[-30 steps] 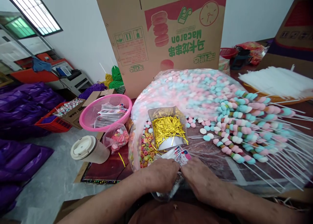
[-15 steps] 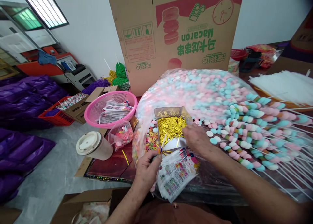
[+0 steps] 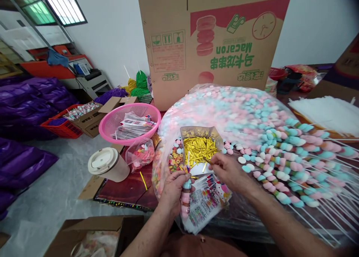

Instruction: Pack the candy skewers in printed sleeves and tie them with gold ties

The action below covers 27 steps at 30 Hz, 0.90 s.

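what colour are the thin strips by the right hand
The strips are gold, clearest in the head view.

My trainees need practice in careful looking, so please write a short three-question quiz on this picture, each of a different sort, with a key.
1. Which hand holds the candy skewer?
2. True or false: the cup stands without its lid.
3. Fill the gap: the pile of gold strips lies in the ____.

Key:
1. The left hand.
2. False; the white lid is on.
3. Open box.
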Tool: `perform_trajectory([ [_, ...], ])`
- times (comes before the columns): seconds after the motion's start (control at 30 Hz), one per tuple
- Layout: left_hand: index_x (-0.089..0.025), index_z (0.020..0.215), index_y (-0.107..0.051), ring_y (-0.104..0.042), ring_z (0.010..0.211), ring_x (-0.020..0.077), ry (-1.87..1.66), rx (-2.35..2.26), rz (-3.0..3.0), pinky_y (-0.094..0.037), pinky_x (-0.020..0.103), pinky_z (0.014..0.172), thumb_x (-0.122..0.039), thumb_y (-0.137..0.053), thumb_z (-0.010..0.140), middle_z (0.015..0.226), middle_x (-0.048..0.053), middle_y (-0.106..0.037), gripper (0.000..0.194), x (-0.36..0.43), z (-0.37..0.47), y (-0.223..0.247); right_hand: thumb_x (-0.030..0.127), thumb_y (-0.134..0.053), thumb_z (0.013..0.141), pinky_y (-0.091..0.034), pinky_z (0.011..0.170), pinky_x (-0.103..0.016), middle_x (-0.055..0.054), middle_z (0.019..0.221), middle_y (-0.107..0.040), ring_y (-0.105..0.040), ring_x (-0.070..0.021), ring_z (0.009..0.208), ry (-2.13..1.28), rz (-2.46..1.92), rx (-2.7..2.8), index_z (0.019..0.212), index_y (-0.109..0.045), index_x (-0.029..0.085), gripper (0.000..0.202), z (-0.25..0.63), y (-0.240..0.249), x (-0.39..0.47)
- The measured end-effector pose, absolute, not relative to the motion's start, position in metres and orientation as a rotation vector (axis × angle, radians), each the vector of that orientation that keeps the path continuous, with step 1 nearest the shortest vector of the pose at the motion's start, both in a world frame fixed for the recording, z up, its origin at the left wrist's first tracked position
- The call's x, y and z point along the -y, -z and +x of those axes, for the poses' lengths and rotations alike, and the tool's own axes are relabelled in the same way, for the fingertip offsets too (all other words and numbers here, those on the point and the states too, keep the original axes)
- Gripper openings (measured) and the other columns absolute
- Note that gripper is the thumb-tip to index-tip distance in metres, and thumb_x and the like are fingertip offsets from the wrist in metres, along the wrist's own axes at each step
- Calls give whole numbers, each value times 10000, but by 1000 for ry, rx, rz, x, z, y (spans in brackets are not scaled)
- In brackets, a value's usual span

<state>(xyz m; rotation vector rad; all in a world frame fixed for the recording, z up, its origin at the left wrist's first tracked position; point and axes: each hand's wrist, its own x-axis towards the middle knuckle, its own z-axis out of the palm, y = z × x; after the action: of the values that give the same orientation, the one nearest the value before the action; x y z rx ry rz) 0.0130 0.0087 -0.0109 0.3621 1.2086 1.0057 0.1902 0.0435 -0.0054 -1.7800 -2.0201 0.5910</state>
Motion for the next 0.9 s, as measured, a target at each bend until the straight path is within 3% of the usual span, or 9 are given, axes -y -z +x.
perform_trajectory([
  [0.13, -159, 737, -561, -543, 402, 122, -1003, -1219, 382, -380, 205, 386, -250, -714, 525, 534, -18, -619, 276, -7, 16, 10, 191, -426, 785, -367, 481, -199, 27, 603, -590, -496, -102, 518, -914, -1430, 1850, 742, -561, 178, 143, 168, 3, -18],
  [0.27, -141, 739, -601, -528, 417, 102, -1002, -1245, 478, -374, 190, 388, -248, -685, 567, 532, -20, -598, 220, -5, 15, 11, 245, -431, 835, -389, 547, -207, 30, 610, -557, -501, -106, 573, -991, -1200, 1843, 737, -556, 190, 167, 154, -2, -8],
  [0.5, -159, 731, -582, -535, 405, 127, -1006, -1326, 434, -368, 205, 350, -281, -707, 532, 532, -19, -594, 264, -7, 11, 11, 193, -450, 792, -393, 620, -257, -28, 723, -589, -538, -160, 686, -543, -1511, 1851, 717, -562, 191, 134, 188, 8, -60],
  [0.6, -164, 736, -585, -536, 402, 130, -1013, -1349, 418, -359, 202, 339, -288, -701, 536, 543, -12, -606, 262, -7, 11, 11, 186, -442, 791, -398, 638, -259, -37, 742, -582, -534, -163, 709, -520, -1488, 1871, 697, -559, 187, 151, 191, 4, -56],
  [0.7, -169, 734, -597, -533, 403, 120, -1007, -1322, 448, -356, 192, 350, -280, -700, 547, 517, -23, -590, 240, -4, 13, 11, 256, -421, 847, -386, 548, -221, 12, 632, -547, -500, -126, 588, -799, -1304, 1929, 759, -572, 197, 184, 173, -3, -25],
  [0.9, -165, 713, -625, -418, 308, 66, -937, -1204, 570, -304, 178, 339, -272, -622, 634, 457, -41, -548, 133, 0, 20, 15, 277, -439, 842, -382, 536, -223, 42, 605, -503, -472, -110, 558, -1254, -1151, 1596, 952, -502, 194, 151, 144, 6, 4],
])
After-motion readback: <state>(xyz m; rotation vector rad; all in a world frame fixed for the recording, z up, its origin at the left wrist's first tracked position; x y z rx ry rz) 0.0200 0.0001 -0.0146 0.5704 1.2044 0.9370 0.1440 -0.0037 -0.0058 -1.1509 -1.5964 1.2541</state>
